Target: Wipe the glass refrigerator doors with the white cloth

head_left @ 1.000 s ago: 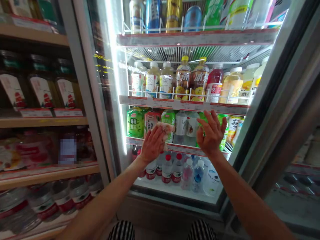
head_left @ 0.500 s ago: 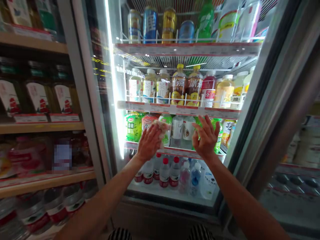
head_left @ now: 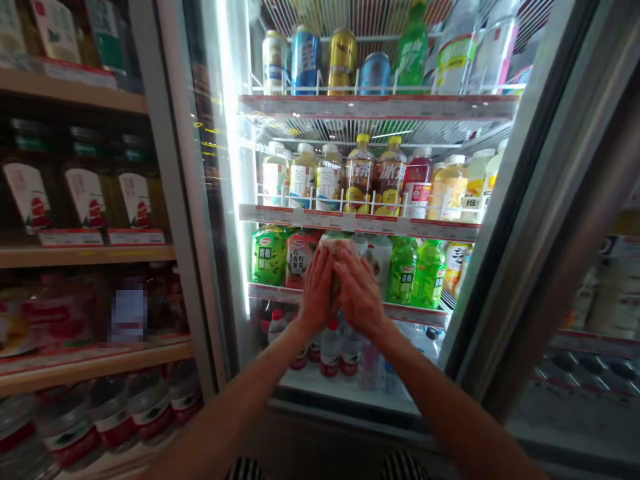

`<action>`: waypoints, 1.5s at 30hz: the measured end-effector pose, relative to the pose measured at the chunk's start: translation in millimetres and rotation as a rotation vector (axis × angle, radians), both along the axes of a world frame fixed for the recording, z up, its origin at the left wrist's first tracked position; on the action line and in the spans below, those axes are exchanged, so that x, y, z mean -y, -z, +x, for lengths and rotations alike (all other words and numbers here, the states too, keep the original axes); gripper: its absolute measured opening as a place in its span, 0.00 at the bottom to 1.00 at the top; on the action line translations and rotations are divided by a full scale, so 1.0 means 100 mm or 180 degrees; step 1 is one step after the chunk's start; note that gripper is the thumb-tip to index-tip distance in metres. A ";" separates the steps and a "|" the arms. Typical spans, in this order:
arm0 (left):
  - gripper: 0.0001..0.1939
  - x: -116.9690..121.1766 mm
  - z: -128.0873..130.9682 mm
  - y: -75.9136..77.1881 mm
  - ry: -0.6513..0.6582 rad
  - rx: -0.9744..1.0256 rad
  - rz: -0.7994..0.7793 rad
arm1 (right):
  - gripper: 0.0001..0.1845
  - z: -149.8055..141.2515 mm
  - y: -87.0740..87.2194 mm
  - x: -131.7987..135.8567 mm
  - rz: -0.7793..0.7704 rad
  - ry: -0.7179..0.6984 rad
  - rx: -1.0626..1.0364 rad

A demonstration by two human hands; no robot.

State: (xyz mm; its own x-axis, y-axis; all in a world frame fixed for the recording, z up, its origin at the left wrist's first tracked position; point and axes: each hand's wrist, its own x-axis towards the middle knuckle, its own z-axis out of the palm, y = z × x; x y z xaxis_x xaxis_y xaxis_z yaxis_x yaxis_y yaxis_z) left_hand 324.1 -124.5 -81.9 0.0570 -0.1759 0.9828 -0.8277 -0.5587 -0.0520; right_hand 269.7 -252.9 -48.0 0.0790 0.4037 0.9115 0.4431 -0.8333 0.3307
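Observation:
My left hand [head_left: 315, 290] and my right hand [head_left: 361, 295] are pressed together in front of the drinks fridge, at the level of its third shelf. Between them they hold a crumpled pinkish-white cloth [head_left: 336, 244], whose top shows above the fingertips. The fingers of both hands point up and close around the cloth. Behind the hands stand green bottles [head_left: 269, 255], a red-labelled bottle [head_left: 299, 253] and white-labelled bottles [head_left: 380, 255]. I cannot tell whether the hands touch the fridge glass.
The fridge has white wire shelves with red price rails [head_left: 415, 230], cans [head_left: 306, 59] on top, tea and juice bottles [head_left: 359, 175] below and small water bottles [head_left: 330, 350] at the bottom. Its door frame [head_left: 530, 200] slants at right. Wooden shelves [head_left: 85, 253] with jars and water bottles stand left.
My right hand has moved left from the green bottles to meet my left hand, and both now close on the cloth. The view has shifted slightly down and right.

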 end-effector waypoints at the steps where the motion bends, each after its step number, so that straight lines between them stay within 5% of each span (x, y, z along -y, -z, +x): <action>1: 0.38 -0.12 0.02 0.03 0.0023 -0.0021 0.0188 | 0.24 0.05 0.03 -0.11 -0.0057 0.0110 -0.0175; 7: 0.37 -0.69 0.27 0.21 -0.0719 0.0019 0.0180 | 0.22 0.32 0.12 -0.51 -0.0080 0.0726 -0.0255; 9: 0.36 -0.68 0.32 0.24 -0.0892 0.0036 0.0097 | 0.20 0.27 0.14 -0.39 -0.0182 0.0785 -0.0182; 12: 0.36 -0.59 0.32 0.24 -0.0966 0.0031 0.0035 | 0.19 0.07 0.21 0.13 -0.0252 0.0889 -0.0064; 16: 0.37 -0.48 0.28 0.24 -0.0970 -0.0048 -0.0037 | 0.25 -0.11 0.29 0.80 0.0952 0.1225 0.0630; 19: 0.38 -0.43 0.27 0.26 -0.1002 -0.0105 -0.0170 | 0.27 -0.02 0.34 0.66 0.1226 0.1153 0.0704; 23: 0.39 -0.45 0.28 0.28 -0.1024 -0.0061 -0.0114 | 0.26 0.08 0.41 0.27 0.0349 0.0926 0.0104; 26: 0.39 -0.47 0.29 0.28 -0.1009 -0.0054 -0.0122 | 0.27 -0.02 0.47 0.56 0.0492 0.1070 0.0250; 30: 0.38 -0.45 0.30 0.28 -0.0965 -0.0070 -0.0142 | 0.29 -0.14 0.56 1.03 0.1593 0.1485 0.0869; 34: 0.38 -0.45 0.28 0.28 -0.0923 -0.0110 -0.0168 | 0.28 -0.10 0.64 0.75 0.1192 0.1253 0.0507; 37: 0.38 -0.47 0.28 0.28 -0.0891 -0.0146 -0.0153 | 0.27 -0.11 0.62 0.73 0.0652 0.1145 0.0268; 42: 0.38 -0.45 0.28 0.28 -0.0850 -0.0194 -0.0177 | 0.29 -0.16 0.40 1.21 0.1777 0.1435 0.1000; 45: 0.38 -0.44 0.26 0.27 -0.0869 -0.0189 -0.0177 | 0.28 -0.10 0.30 1.00 0.1577 0.1344 0.0811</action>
